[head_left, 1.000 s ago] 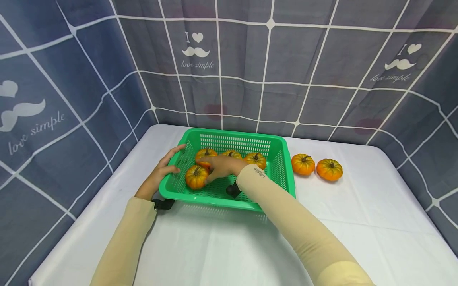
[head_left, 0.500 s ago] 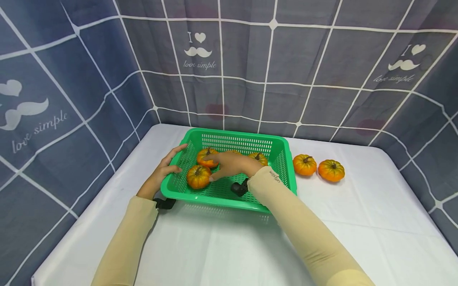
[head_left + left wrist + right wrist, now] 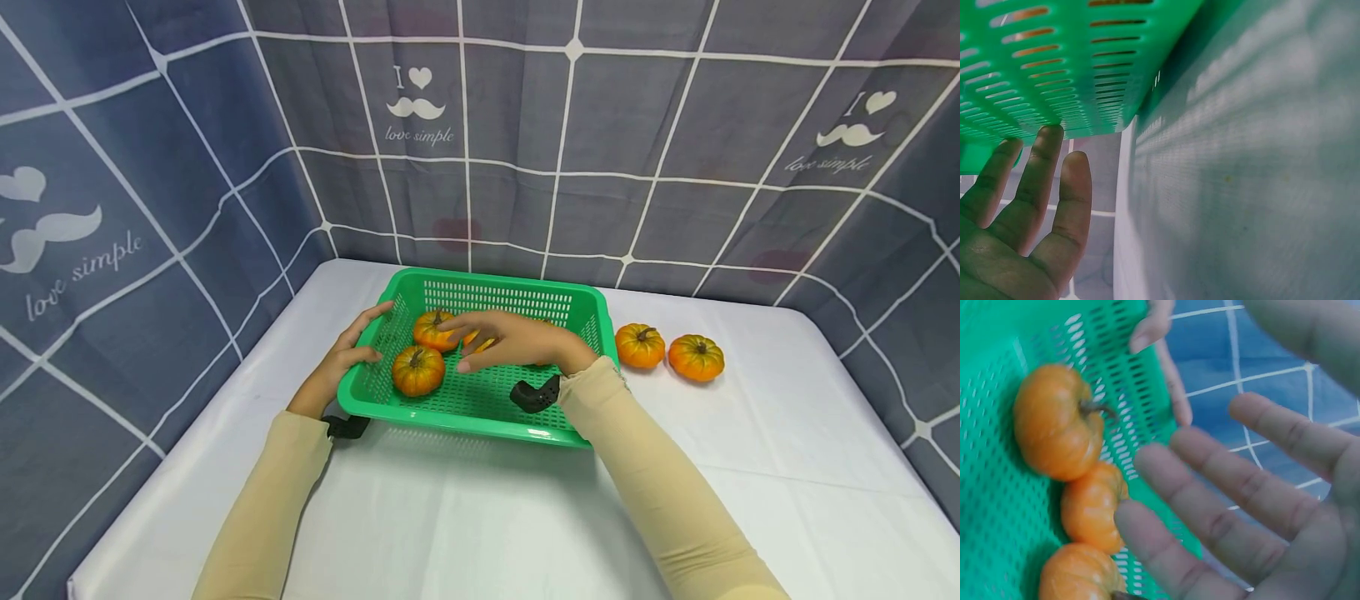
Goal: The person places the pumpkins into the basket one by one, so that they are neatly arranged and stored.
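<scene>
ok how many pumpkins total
6: four pumpkins in the green basket, some partly behind the right hand; two pumpkins on the tablecloth beside the basket; more may be hidden.

Orange pumpkins (image 3: 418,372) are held in green perforated basket (image 3: 465,423): two seen stem-up at left end, others partly hidden. Two more pumpkins (image 3: 640,347) are placed outside, near right wall.

Rear middle pumpkin (image 3: 483,343) partly hidden behind the right fingers (image 3: 472,320) in the head view
</scene>
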Tool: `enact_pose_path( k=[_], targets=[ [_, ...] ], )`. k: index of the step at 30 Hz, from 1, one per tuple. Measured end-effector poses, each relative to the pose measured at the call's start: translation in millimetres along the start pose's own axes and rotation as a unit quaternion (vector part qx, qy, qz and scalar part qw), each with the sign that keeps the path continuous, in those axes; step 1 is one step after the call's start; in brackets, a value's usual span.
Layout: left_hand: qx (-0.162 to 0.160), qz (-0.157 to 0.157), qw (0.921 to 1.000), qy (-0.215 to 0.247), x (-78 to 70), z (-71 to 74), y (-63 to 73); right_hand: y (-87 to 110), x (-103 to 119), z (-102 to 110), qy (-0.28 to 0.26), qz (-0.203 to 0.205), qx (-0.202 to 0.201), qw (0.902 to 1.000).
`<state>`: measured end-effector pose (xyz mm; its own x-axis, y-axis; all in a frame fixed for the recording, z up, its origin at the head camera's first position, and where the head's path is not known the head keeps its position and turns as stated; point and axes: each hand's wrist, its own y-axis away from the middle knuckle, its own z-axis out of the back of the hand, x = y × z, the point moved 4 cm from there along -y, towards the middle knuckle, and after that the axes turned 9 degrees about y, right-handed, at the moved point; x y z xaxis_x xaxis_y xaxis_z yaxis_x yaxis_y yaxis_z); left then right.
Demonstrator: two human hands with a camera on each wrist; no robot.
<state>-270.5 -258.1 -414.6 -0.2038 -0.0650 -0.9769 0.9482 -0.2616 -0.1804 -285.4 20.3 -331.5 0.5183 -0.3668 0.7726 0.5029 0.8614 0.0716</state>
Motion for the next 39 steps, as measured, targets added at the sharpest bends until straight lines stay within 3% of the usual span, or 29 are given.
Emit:
enact_pose_path(
  k=[5, 14, 21, 29, 39],
  targets=[
    [0.001, -0.002, 1.0000, -0.003, -0.9, -0.1, -0.3, 8.9, -4, 5, -0.097, 0.033, -0.016, 0.9946],
    [0.001, 0.000, 1.0000, -0.005, -1.0, 0.1, 0.2, 26.2, -12, 18, -0.175, 0.038, -0.079, 0.9807],
    [-0.003, 0.016, 0.9998, -0.013, -1.7, 0.3, 1.6, 37.9, -22, 25, -0.218, 0.049, -0.113, 0.9682],
    [-0.002, 0.015, 0.9998, -0.010, -1.1, -0.8, 1.1, 56.8, -29, 34, -0.293, 0.068, -0.160, 0.9403],
    [-0.003, 0.016, 0.9999, -0.002, -1.1, -0.6, 1.2, 79.0, -39, 48, -0.313, 0.094, -0.210, 0.9214]
  ],
)
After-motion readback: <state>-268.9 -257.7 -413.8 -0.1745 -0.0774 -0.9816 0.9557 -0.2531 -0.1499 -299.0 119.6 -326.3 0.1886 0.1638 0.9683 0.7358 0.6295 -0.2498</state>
